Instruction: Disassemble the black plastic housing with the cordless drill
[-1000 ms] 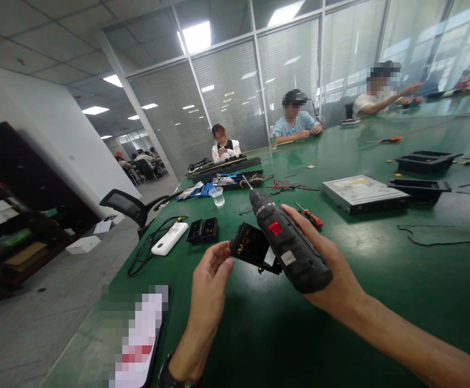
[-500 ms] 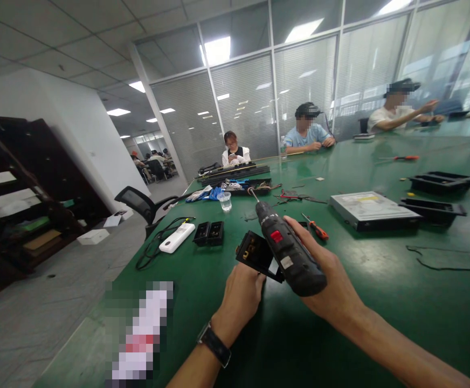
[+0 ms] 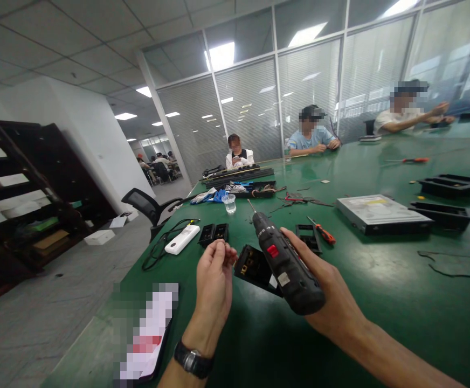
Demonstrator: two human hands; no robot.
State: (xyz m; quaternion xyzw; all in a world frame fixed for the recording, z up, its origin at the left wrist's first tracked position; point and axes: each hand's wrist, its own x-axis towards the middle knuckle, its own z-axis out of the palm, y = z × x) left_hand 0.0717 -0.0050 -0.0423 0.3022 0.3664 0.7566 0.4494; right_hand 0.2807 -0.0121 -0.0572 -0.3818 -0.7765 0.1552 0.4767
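My right hand (image 3: 327,280) is wrapped round a black power drill (image 3: 285,264) with a red switch, its long thin bit pointing away and up. Under the drill's left side, a black plastic box (image 3: 254,265) with brass-coloured parts inside is tilted; what supports it is hidden. Just left of that box, my left hand (image 3: 214,272) is raised with its thumb and fingertips pinched together. Anything between those fingertips is too small to make out. Behind the left fingers stands a pair of small black boxes (image 3: 214,234).
A white power bank (image 3: 182,240) with a cable and a phone (image 3: 150,334) lie at left. Beyond are a clear cup (image 3: 229,203), a screwdriver (image 3: 324,233) and a black frame (image 3: 308,237). A silver disc drive (image 3: 382,214) and black trays (image 3: 445,213) lie right. People sit across the table.
My left hand has left the black box and moved up and left, its fingers now pinched. The drill stays in my right hand, and the box remains beneath it.
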